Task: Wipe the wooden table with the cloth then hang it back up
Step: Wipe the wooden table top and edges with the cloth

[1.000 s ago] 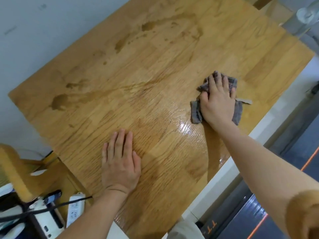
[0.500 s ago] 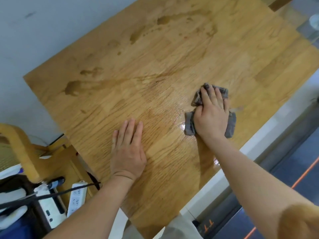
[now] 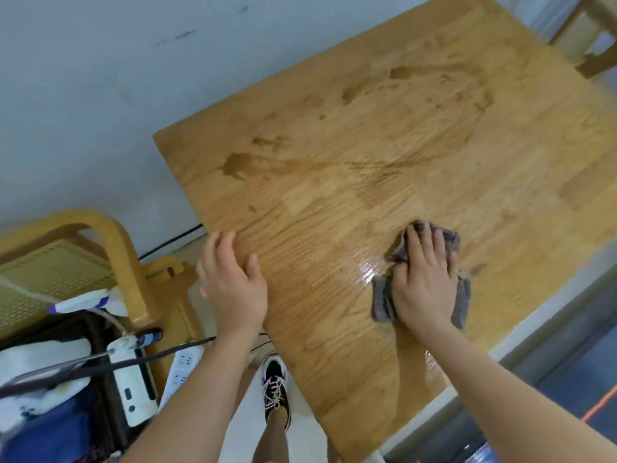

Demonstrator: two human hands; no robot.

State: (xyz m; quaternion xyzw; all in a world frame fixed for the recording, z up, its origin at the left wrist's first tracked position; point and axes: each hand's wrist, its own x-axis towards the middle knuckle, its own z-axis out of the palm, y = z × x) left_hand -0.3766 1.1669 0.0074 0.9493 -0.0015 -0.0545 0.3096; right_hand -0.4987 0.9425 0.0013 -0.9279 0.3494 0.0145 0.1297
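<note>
The wooden table point(image 3: 417, 155) fills the middle and right of the view, with dark wet streaks across its far half and a shiny wet patch near the cloth. A crumpled grey cloth point(image 3: 384, 299) lies on the table's near right part. My right hand point(image 3: 424, 279) presses flat on the cloth, fingers spread over it. My left hand point(image 3: 230, 282) rests at the table's left edge, fingers curled over the rim, holding nothing else.
A wooden chair point(image 3: 110, 248) stands at the left beside the table. Below it lie a white power strip point(image 3: 133, 379), cables, and bags. My foot in a black shoe point(image 3: 275, 385) shows under the table's near corner. Another chair point(image 3: 597, 38) is at the top right.
My right hand has dragged the cloth toward me and to the left. My left hand has slid from the tabletop to the table's left edge. The view has shifted left.
</note>
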